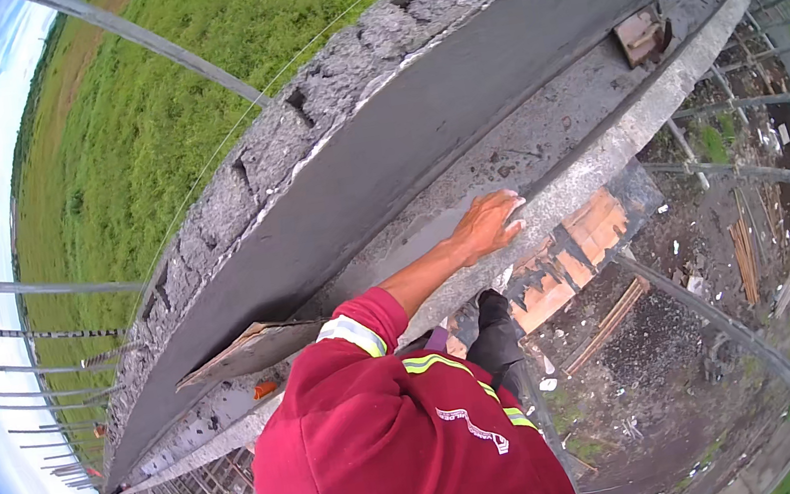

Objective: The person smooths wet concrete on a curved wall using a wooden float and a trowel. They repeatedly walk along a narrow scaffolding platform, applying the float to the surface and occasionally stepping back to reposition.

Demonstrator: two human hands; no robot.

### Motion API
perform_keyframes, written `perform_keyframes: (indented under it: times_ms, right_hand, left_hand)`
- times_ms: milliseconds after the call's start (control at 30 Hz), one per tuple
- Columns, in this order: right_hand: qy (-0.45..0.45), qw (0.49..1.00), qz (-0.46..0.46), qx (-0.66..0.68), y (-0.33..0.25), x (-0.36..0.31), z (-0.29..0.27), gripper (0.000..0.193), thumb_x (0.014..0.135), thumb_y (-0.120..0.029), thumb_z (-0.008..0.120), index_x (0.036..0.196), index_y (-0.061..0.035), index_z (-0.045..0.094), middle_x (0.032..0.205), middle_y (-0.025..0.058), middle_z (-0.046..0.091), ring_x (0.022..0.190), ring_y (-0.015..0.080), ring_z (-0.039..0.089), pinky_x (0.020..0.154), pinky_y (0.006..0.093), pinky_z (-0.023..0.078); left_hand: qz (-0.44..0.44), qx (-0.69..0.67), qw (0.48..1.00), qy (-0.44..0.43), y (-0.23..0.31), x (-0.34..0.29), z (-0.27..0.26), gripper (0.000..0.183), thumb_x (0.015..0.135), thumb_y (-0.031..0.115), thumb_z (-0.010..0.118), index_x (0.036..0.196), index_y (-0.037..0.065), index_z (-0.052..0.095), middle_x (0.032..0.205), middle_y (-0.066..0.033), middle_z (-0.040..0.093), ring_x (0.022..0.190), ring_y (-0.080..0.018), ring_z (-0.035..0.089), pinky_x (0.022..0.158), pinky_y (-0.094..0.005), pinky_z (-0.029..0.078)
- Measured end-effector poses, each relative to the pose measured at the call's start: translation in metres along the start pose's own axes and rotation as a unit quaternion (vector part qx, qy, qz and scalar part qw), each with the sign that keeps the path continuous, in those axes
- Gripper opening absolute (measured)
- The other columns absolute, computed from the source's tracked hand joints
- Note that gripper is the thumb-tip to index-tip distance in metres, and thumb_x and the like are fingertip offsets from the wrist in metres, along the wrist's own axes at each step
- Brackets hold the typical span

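My left hand [488,227] reaches across from the body in a red sleeve with a reflective band. Its back faces up, the fingers are apart and slightly bent, and nothing shows in its grasp. Pale residue marks the fingertips. The hand is at the outer edge of a grey concrete ledge [594,153], and I cannot tell how firmly it rests there. Behind the ledge runs a low wall with a smooth grey plastered face [458,122]. A flat board with a handle, like a plasterer's float [637,39], lies farther right on the ledge. My right hand is out of view.
A thin board [253,350] leans near the wall at left, beside a small orange object [265,390]. My shoe [492,306] is by a worn wooden plank [570,268]. Scaffold poles [730,331] cross above debris-strewn ground far below. The wall's top [332,89] is rough.
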State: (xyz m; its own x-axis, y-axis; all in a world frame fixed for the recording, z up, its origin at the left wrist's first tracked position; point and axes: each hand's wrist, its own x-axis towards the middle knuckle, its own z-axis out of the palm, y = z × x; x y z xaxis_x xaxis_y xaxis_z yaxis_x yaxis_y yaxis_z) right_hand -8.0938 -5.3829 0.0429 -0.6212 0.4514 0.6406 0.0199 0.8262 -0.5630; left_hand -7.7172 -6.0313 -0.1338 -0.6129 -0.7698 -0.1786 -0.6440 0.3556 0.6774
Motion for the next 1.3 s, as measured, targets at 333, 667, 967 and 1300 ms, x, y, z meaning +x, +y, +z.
perform_keyframes:
  times_ms: [333,667,967,1300]
  right_hand:
    - [-0.174,0.981,-0.077,0.05,-0.064,-0.083,0.097,0.044,0.079,-0.034,0.079,0.101,0.0029,0.067,0.1,0.0185,0.07,0.086,0.0325,0.067,0.076,0.0437,0.055]
    - [0.037,0.984,0.174,-0.026,0.073,0.02,-0.015,0.051,0.075,-0.034,0.082,0.105,0.005,0.067,0.102,0.0208,0.07,0.089,0.0351,0.068,0.078,0.0447,0.056]
    - [0.144,0.938,0.312,-0.052,0.142,0.043,-0.075,0.059,0.072,-0.034,0.084,0.109,0.0083,0.066,0.105,0.0243,0.07,0.091,0.0374,0.069,0.081,0.0458,0.057]
    - [0.184,0.956,0.224,-0.034,0.17,0.022,-0.087,0.072,0.073,-0.038,0.086,0.115,0.0149,0.061,0.113,0.0267,0.069,0.097,0.0377,0.068,0.087,0.0462,0.055]
  left_hand:
    - [-0.362,0.295,0.849,0.246,-0.119,-0.498,-0.115,0.037,0.094,0.034,0.064,0.114,0.003,0.065,0.116,-0.015,0.063,0.11,-0.0332,0.057,0.098,-0.0467,0.043]
    - [-0.463,0.341,0.816,-0.056,-0.199,-0.618,-0.131,0.031,0.08,0.023,0.073,0.109,0.011,0.07,0.118,-0.0088,0.062,0.122,-0.0276,0.053,0.096,-0.0532,0.042]
    - [-0.222,0.273,0.935,-0.04,-0.09,-0.43,-0.143,0.026,0.094,0.02,0.063,0.117,0.006,0.059,0.089,-0.0211,0.068,0.082,-0.0386,0.066,0.073,-0.0502,0.053]
    - [-0.037,0.134,0.988,0.064,0.049,0.004,-0.162,0.054,0.097,0.013,0.061,0.148,0.006,0.044,0.093,-0.0307,0.068,0.091,-0.0448,0.067,0.082,-0.0508,0.05]
